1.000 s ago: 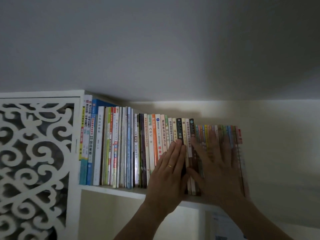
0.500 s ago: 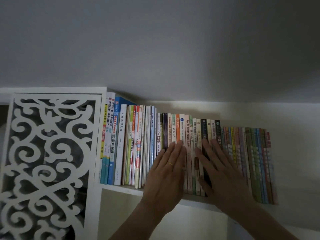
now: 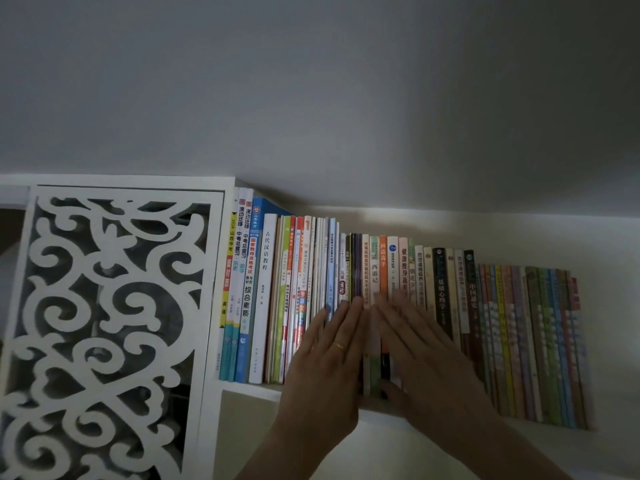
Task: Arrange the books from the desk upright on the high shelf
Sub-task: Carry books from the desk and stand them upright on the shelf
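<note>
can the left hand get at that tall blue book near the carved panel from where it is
Probably yes: the left hand lies flat on spines just right of the blue book, with nothing in front of the row.

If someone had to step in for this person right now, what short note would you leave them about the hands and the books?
Left hand: flat, fingers straight, pressing on the book spines just left of the row's middle; it wears a ring.
Right hand: flat too, fingers spread on the spines beside it.
Books: one upright row on the high shelf, starting at the white carved panel on the left.
Done: every book in view is standing.
Left: probably squaring the spines flush. The desk is out of view, so check for more books there.
</note>
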Action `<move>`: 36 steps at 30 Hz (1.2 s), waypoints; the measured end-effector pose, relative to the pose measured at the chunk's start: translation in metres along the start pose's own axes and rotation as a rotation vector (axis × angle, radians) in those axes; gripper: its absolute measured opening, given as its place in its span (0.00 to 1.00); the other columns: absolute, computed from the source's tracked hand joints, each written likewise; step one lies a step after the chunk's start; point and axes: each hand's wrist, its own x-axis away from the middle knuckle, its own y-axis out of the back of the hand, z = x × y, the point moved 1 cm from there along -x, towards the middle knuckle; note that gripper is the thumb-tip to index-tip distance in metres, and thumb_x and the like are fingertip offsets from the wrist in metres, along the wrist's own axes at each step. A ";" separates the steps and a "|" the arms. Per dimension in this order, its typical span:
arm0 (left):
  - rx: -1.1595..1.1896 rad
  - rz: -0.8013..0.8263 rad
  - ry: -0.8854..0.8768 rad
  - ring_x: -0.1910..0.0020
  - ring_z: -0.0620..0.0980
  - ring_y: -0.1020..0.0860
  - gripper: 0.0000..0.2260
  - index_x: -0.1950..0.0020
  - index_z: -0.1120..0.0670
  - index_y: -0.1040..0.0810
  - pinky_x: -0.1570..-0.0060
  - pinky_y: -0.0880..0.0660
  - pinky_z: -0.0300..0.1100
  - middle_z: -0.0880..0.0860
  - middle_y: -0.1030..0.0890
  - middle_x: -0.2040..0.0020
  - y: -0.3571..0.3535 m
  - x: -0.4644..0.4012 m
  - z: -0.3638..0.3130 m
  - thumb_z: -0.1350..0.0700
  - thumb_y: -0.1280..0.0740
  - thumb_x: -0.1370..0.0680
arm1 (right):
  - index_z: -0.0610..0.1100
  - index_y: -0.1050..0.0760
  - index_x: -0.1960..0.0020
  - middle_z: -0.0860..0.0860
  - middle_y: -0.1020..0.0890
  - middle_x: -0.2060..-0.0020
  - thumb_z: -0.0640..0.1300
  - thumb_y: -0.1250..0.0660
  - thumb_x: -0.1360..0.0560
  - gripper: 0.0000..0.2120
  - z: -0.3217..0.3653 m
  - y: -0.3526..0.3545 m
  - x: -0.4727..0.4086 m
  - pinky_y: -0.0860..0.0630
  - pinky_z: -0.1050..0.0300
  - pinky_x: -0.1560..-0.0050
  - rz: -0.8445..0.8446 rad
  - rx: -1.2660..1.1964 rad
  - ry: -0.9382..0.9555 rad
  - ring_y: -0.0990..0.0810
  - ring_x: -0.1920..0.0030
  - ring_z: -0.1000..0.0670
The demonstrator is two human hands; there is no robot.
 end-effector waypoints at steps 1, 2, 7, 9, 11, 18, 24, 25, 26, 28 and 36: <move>-0.006 0.000 0.003 0.17 0.53 0.49 0.38 0.16 0.56 0.46 0.21 0.42 0.58 0.55 0.47 0.16 -0.001 -0.001 0.001 0.46 0.40 0.24 | 0.38 0.32 0.24 0.41 0.32 0.24 0.57 0.31 0.28 0.38 0.004 -0.004 -0.002 0.51 0.48 0.21 -0.016 0.007 0.014 0.41 0.21 0.44; -0.004 -0.007 0.006 0.17 0.53 0.49 0.37 0.17 0.56 0.45 0.21 0.42 0.57 0.55 0.46 0.16 -0.001 -0.002 0.002 0.47 0.40 0.25 | 0.38 0.30 0.26 0.41 0.30 0.25 0.55 0.27 0.31 0.39 0.005 -0.009 -0.004 0.51 0.49 0.21 -0.015 0.007 0.016 0.40 0.22 0.45; 0.016 -0.076 0.001 0.17 0.53 0.47 0.35 0.18 0.58 0.42 0.22 0.39 0.57 0.56 0.43 0.17 0.004 0.001 0.006 0.49 0.39 0.23 | 0.40 0.37 0.22 0.43 0.36 0.22 0.54 0.24 0.33 0.45 0.002 -0.006 -0.004 0.55 0.50 0.19 0.055 -0.014 0.006 0.45 0.20 0.46; 0.044 -0.105 0.030 0.17 0.55 0.46 0.36 0.19 0.60 0.40 0.23 0.36 0.57 0.58 0.42 0.17 0.005 0.003 0.008 0.49 0.34 0.24 | 0.40 0.39 0.21 0.43 0.38 0.21 0.51 0.29 0.28 0.40 -0.001 0.001 -0.017 0.56 0.49 0.19 0.007 0.023 0.016 0.46 0.19 0.45; 0.032 -0.105 0.043 0.17 0.56 0.46 0.37 0.19 0.60 0.38 0.25 0.34 0.58 0.58 0.42 0.17 0.004 0.004 0.007 0.48 0.33 0.25 | 0.39 0.37 0.22 0.42 0.36 0.22 0.49 0.36 0.24 0.33 -0.001 0.001 -0.038 0.51 0.47 0.20 -0.039 0.052 0.062 0.42 0.20 0.43; 0.080 -0.112 0.005 0.17 0.52 0.50 0.35 0.17 0.57 0.44 0.21 0.42 0.53 0.54 0.48 0.16 0.005 0.005 0.017 0.50 0.38 0.23 | 0.41 0.32 0.24 0.43 0.32 0.24 0.48 0.39 0.20 0.25 0.007 -0.022 -0.053 0.38 0.43 0.23 -0.045 0.025 0.059 0.35 0.23 0.43; 0.026 -0.066 0.078 0.17 0.53 0.46 0.39 0.17 0.56 0.44 0.24 0.39 0.53 0.54 0.44 0.16 0.000 0.025 0.051 0.51 0.37 0.27 | 0.44 0.42 0.19 0.47 0.42 0.19 0.55 0.49 0.16 0.28 0.026 -0.011 -0.072 0.47 0.47 0.20 -0.045 -0.104 0.003 0.45 0.19 0.48; 0.032 -0.052 0.072 0.17 0.52 0.47 0.42 0.17 0.56 0.44 0.25 0.39 0.52 0.54 0.45 0.16 -0.008 0.027 0.056 0.52 0.32 0.28 | 0.44 0.41 0.20 0.46 0.41 0.19 0.55 0.49 0.16 0.28 0.031 -0.017 -0.073 0.44 0.46 0.21 -0.046 -0.095 0.006 0.44 0.19 0.48; 0.058 -0.040 0.075 0.17 0.51 0.48 0.45 0.17 0.56 0.44 0.25 0.40 0.51 0.53 0.46 0.16 -0.017 0.028 0.060 0.54 0.28 0.30 | 0.44 0.40 0.20 0.46 0.41 0.19 0.54 0.49 0.17 0.28 0.034 -0.022 -0.073 0.41 0.45 0.23 -0.048 -0.081 0.002 0.42 0.20 0.47; 0.104 -0.044 0.073 0.17 0.50 0.50 0.49 0.16 0.56 0.47 0.25 0.39 0.51 0.52 0.49 0.15 -0.024 0.027 0.065 0.54 0.26 0.32 | 0.43 0.38 0.21 0.45 0.38 0.21 0.53 0.47 0.19 0.29 0.037 -0.031 -0.073 0.36 0.45 0.24 -0.049 -0.052 -0.010 0.38 0.21 0.46; 0.050 -0.069 0.215 0.17 0.50 0.46 0.44 0.16 0.54 0.45 0.20 0.42 0.51 0.52 0.45 0.16 -0.002 0.037 0.066 0.57 0.31 0.31 | 0.41 0.40 0.21 0.44 0.38 0.20 0.50 0.44 0.21 0.31 0.051 -0.025 -0.084 0.49 0.47 0.21 -0.095 -0.004 0.062 0.43 0.19 0.44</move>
